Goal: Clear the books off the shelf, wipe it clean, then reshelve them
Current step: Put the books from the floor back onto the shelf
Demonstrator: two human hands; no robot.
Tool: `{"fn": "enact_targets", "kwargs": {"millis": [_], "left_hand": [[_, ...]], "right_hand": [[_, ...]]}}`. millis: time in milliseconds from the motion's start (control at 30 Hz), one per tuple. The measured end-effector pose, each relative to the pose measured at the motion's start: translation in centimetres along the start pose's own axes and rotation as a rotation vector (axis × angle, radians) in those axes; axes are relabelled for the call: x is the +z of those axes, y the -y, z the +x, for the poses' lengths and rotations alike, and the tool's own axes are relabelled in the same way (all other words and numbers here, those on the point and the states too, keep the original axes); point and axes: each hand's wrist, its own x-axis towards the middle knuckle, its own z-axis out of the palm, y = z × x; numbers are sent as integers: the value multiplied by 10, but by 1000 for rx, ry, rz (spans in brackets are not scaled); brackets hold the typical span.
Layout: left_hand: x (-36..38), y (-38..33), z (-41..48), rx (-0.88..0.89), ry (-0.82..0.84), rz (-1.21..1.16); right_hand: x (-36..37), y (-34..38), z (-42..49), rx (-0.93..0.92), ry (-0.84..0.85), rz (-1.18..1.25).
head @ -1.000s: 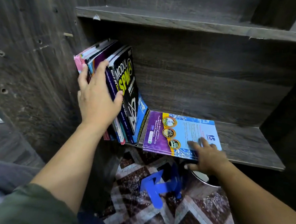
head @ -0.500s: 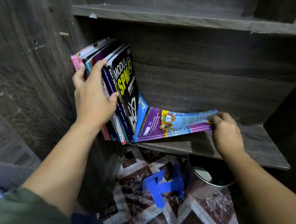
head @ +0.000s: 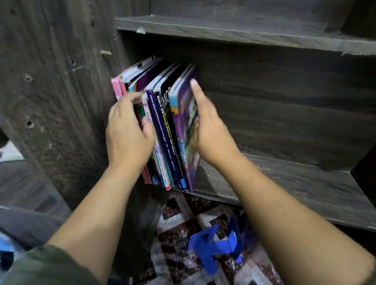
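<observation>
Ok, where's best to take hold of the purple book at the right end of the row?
Pinch its front edge near the top, coming from the front-right: the purple book leans left on its neighbours, only its right cover is exposed, over the shelf, and the right hand lies flat there.

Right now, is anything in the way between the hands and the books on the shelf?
Nothing visible is. The left hand grips the spines in the row of colourful books, and the right hand lies flat against the purple-covered book at the row's right end.
</observation>
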Motion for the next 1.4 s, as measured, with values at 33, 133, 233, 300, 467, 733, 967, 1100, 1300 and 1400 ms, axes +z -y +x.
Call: {"fn": "enact_targets", "kwargs": {"millis": [33, 133, 233, 300, 467, 733, 967, 1100, 1300, 1400], "left_hand": [[0, 1, 1, 11, 2, 9], [-3, 2, 2, 45, 28, 78], [-7, 0, 2, 28, 40, 190], [-7, -2, 2, 3, 56, 219], [4, -6, 1, -55, 146, 305], [13, -22, -5, 0, 149, 337], [8, -16, -5, -69, 65, 418], [2, -15, -5, -128, 21, 435], [-2, -9, -4, -82, 163, 506], [-4, -7, -4, -78, 211, 526]], "right_hand": [[13, -5, -5, 105, 48, 89], [45, -27, -34, 421, 407, 59], [73, -41, -57, 533, 516, 38], [84, -46, -58, 537, 455, 33], [96, -50, -60, 494, 352, 79], [78, -64, -54, 435, 426, 128], [11, 7, 18, -41, 91, 9], [-15, 35, 48, -195, 203, -248], [-8, 32, 50, -225, 263, -324], [-9, 32, 44, -191, 227, -301]]}}
